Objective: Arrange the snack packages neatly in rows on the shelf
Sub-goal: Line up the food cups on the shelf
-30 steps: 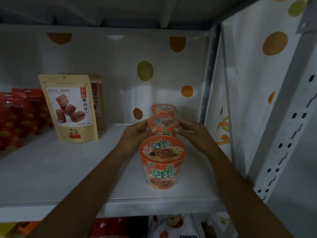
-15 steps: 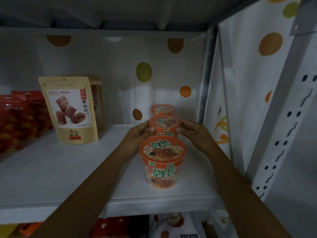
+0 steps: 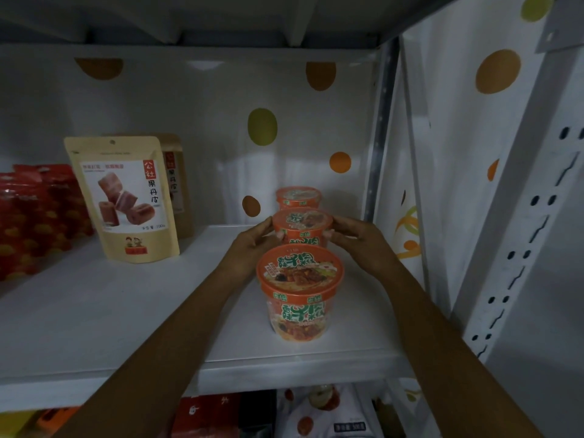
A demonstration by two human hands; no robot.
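Three orange noodle cups stand in a line running front to back at the right end of the white shelf (image 3: 94, 311). The front cup (image 3: 299, 295) is nearest the shelf edge. Behind it, the middle cup (image 3: 302, 227) is held from both sides: my left hand (image 3: 252, 245) grips its left side and my right hand (image 3: 357, 241) grips its right side, fingertips curled on the rim. The back cup (image 3: 298, 197) stands close to the rear wall, partly hidden by the middle one.
A tan stand-up snack pouch (image 3: 126, 197) stands left of centre with a second tan pouch (image 3: 175, 181) behind it. Red packets (image 3: 34, 216) fill the far left. A perforated metal upright (image 3: 521, 248) bounds the right. More packages (image 3: 316, 412) lie on the shelf below.
Both hands stay on the middle cup; the view has shifted slightly and the cup appears nudged a little, with no clear change of grip.
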